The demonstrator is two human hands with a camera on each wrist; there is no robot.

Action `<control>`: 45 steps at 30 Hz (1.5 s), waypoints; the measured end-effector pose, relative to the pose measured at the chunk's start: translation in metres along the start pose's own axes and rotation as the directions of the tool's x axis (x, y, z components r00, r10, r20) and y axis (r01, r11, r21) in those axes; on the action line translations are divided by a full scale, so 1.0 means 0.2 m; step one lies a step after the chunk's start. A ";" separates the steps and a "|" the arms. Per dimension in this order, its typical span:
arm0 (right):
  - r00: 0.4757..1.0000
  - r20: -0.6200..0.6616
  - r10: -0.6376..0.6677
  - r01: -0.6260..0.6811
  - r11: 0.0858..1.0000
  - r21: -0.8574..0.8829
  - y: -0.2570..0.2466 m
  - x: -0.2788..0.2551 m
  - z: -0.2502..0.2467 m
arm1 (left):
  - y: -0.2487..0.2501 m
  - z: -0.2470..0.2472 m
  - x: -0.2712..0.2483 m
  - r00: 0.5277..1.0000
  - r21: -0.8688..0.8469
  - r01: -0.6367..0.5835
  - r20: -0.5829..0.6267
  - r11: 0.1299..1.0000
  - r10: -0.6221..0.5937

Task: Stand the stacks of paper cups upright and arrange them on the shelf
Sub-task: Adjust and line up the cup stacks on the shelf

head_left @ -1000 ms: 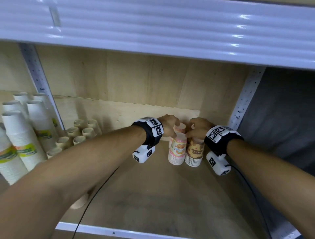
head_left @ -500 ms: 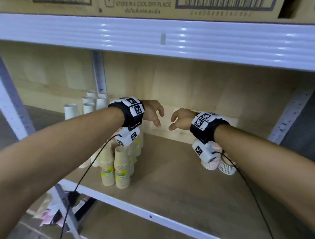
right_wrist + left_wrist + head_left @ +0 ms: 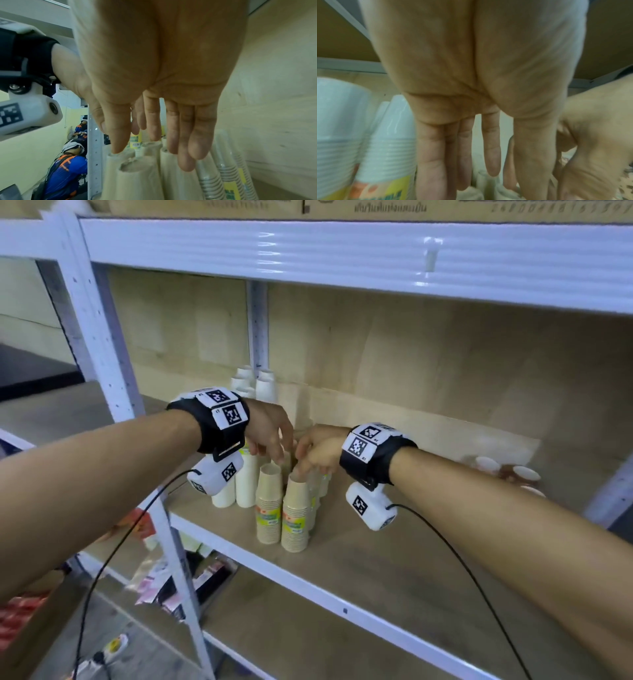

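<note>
Several stacks of beige paper cups stand upside down near the front left of the wooden shelf. My left hand hangs over them with straight fingers and holds nothing. My right hand is just beside it, fingers straight and pointing down onto the tops of the beige stacks; its thumb tip reaches one top. Taller white cup stacks stand to the left, seen blurred in the left wrist view. Two patterned cup stacks stand at the far right.
More white stacks stand at the back by the upright post. A white shelf post rises at left. The upper shelf beam hangs overhead. Other people work beyond the shelf.
Both hands have let go of the two patterned stacks at the right and moved left to the beige stacks. My view has swung left with them.
</note>
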State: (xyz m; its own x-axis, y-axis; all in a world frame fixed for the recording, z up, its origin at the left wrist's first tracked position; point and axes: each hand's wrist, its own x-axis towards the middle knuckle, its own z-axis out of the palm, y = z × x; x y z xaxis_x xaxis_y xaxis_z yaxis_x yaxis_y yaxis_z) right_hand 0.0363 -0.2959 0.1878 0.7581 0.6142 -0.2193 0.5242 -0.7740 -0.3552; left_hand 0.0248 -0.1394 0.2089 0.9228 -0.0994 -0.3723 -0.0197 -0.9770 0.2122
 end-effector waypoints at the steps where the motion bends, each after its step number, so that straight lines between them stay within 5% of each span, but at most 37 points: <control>1: 1.000 -0.005 -0.003 0.003 1.000 -0.006 -0.01 0.00 0.02 | -0.01 0.03 0.00 1.000 -0.009 -0.002 0.012 1.000 0.002; 27: 0.999 0.002 -0.043 0.043 0.994 -0.105 -0.05 -0.01 0.10 | -0.02 0.17 0.01 0.999 0.009 -0.031 0.008 0.999 0.031; 38: 0.993 -0.043 0.111 -0.116 0.986 -0.123 0.21 -0.13 -0.08 | 0.29 0.06 0.14 0.984 -0.053 -0.168 0.053 0.984 0.171; 45: 0.943 -0.215 0.254 -0.290 0.944 -0.159 0.48 -0.21 -0.24 | 0.54 -0.04 0.31 0.958 0.026 -0.260 -0.121 0.965 0.261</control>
State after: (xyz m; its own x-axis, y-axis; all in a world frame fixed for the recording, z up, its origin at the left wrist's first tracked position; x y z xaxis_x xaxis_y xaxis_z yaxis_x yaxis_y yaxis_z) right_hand 0.0728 -0.4032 0.2070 0.9315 0.3495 -0.1012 0.3363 -0.9331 -0.1275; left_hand 0.0832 -0.2498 0.2162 0.9252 -0.3275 -0.1919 -0.2689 -0.9223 0.2777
